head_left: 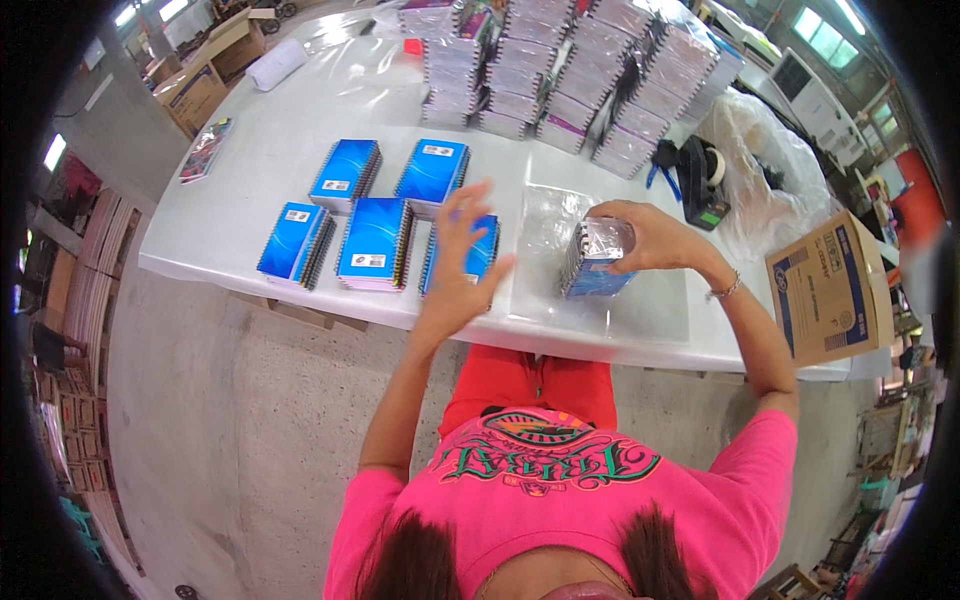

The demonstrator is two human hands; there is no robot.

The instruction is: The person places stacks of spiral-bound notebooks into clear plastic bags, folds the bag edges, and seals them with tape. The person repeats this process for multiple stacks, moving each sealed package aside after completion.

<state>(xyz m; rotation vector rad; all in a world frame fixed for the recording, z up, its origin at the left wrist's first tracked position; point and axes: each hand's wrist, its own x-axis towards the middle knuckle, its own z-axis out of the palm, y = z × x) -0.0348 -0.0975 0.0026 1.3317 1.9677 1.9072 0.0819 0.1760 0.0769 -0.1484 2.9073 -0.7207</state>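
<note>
across the work area spreads a long, glossy white surface with a curved look toward its ends. along its far side rise tall rows of clear-wrapped, spiral-bound books, and at the right end sits an open brown cardboard box. right of the middle, near the front edge, lies a flat, clear plastic sheet. to its left stand five small piles of blue-covered, wire-bound notebooks, set close together in two uneven rows. a black tape dispenser, as it seems, rests beyond the sheet to the right.

on the sheet is a compact block of blue notebooks, its wire binding facing left; glare hides whether film covers its pale top. the right hand grips that block from above, fingers and thumb bent over its top. the left hand, blurred, is raised over the rightmost pile with fingers spread and nothing visible in its grip.

the step in hand looks like settling one block for wrapping. the next move probably calls for the right grip to steady it while the left takes up an edge of the sheet, without skewing the block.
</note>
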